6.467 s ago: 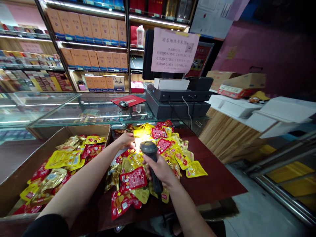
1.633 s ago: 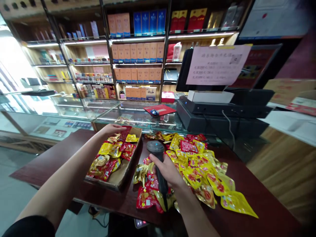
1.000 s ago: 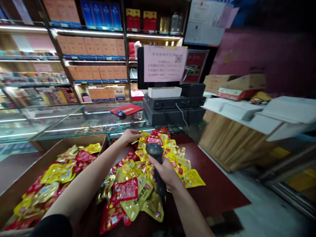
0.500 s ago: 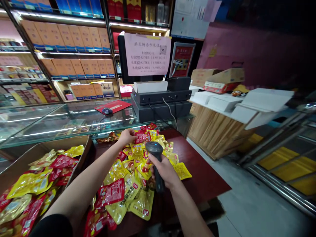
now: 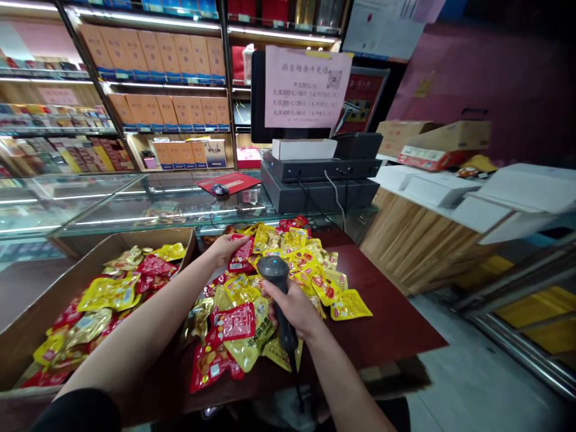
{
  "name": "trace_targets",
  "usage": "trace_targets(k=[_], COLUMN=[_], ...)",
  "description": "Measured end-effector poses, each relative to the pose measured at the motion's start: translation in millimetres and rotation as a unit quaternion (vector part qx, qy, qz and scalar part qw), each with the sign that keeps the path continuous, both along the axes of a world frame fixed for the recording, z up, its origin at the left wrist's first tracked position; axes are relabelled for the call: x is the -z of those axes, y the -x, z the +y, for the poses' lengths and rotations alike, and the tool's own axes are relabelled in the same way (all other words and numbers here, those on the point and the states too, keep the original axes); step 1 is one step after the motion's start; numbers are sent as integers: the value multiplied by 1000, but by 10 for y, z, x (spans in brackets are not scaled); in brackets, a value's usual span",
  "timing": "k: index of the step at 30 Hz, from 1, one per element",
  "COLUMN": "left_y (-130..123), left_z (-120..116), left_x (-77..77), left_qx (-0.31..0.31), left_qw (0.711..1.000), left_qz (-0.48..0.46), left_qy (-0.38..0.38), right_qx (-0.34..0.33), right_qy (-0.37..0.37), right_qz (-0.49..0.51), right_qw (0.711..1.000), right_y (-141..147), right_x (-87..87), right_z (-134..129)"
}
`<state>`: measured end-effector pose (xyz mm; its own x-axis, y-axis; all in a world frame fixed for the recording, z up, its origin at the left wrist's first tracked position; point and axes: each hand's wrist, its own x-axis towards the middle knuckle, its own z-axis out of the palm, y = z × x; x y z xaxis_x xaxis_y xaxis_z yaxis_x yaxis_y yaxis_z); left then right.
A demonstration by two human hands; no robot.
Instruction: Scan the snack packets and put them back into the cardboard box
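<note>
My right hand [image 5: 294, 306] is wrapped round a black handheld scanner [image 5: 282, 318], whose head points away over the packets. Between the fingers of my left hand [image 5: 225, 249] is a small red packet [image 5: 240, 255], just left of the scanner head. Yellow, gold and red snack packets [image 5: 301, 261] lie heaped on the dark red table [image 5: 382, 288]. Nearer me, a red packet [image 5: 233, 323] rests on top of gold ones. More packets [image 5: 110, 291] fill an open cardboard box [image 5: 13, 336] at the left.
Behind the table stands a glass counter [image 5: 180, 207] with a mouse [image 5: 219, 189], a black cash drawer [image 5: 315, 195] and a monitor bearing a pink sign [image 5: 306, 90]. White boxes [image 5: 441, 189] sit on a wooden cabinet [image 5: 405, 240] at the right.
My left hand has drawn a red packet back from the far part of the heap, towards the scanner's left side. The view has shifted left, and some packets in the heap lie differently.
</note>
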<state>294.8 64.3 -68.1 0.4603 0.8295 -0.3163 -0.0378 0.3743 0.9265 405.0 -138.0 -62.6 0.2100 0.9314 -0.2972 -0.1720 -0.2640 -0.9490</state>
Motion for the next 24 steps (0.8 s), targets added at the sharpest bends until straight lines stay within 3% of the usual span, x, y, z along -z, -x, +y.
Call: trace_targets(k=[4,7,10,16,24], left_y=[58,51,34,7,-33], left_z=[-58,-87,-82,-31,-51], left_x=[-80,-125,-75,103,179], left_qx=[49,102,116,76,16], left_qw=[990,982,986,996,998], left_qz=[-6,-1,-22,8,59], left_qy=[131,160,116,48,-13], right_qx=[-1,-2,-3,-12,-2], right_qy=[-18,-14,-4,6,-9], right_qz=[11,4,0,-15,-28], right_qw=[1000,1000,1000,1000,1000], right_y=[103,129,146,209,280], right_x=[21,22,24,41,25], right_z=[37,51,47,14,-21])
